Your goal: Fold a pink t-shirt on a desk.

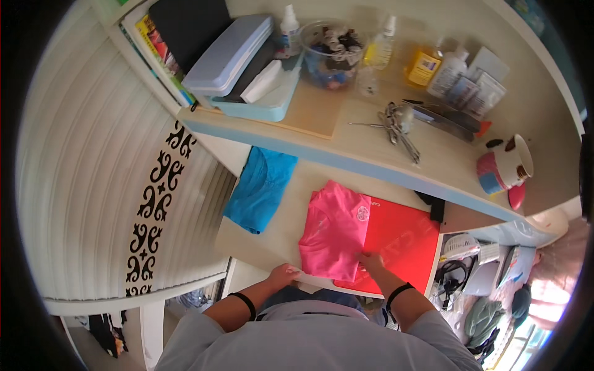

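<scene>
A folded pink garment point(336, 232) with a small white print lies before me, its right part over a flat red bag or sheet point(403, 241) that bears lettering. My right hand point(372, 263) is at the garment's lower right edge, fingers touching the cloth. Whether they pinch it is not clear. Beside the garment's lower left corner, at the table's front edge, is my left hand point(284, 275). Something pale shows by its fingertips, too small to make out. To the left, apart from the pink one, rests a folded blue garment point(262, 190).
Above the table point(283, 232) runs a shelf with a blue front edge point(348, 160). It carries a light-blue tray point(253, 110), a clear tub point(332, 60), several bottles point(424, 67), metal tools point(399, 127) and a paper cup point(506, 164). A ribbed white panel point(93, 176) stands left.
</scene>
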The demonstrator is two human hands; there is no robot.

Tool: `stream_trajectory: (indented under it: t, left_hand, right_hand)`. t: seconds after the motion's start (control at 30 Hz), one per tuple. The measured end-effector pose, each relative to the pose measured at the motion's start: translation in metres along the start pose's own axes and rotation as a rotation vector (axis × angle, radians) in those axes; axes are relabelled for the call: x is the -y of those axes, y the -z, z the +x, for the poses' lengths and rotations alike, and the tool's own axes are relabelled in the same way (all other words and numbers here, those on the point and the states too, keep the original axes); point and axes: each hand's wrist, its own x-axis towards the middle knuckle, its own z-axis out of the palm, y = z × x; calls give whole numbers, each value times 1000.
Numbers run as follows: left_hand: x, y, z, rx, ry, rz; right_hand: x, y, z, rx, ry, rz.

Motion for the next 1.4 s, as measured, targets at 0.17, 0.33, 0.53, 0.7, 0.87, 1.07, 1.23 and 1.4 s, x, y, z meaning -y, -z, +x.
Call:
stream_trajectory:
  t: [0.17,0.33,0.53,0.7,0.87,1.07,1.23,1.4]
  left_hand:
    - [-44,2,15,-15,32,378]
    - [-41,-29,48,-191,-241,493]
    - [-67,4,31,-120,-25,400]
    - [-22,82,-5,-448,-45,142]
    - [39,110,-5,-602,3,-628]
    - [11,111,-33,-241,142,-784]
    - [-9,113,-41,14,127,-676]
    - [6,114,-33,-29,60,-633]
  right_hand:
    - [24,-27,0,-34,-48,-311]
    - [6,-37,-8,84,-163,-202]
    - [-4,-60,-28,397,-295,-50]
    - [56,-52,-28,503,-226,-346]
    - [101,-44,-2,-158,389,-463]
    - [119,-94,35,-41,518,-527]
    - [125,-129,34,-208,332,-632]
    - [128,-121,35,103,133,-440]
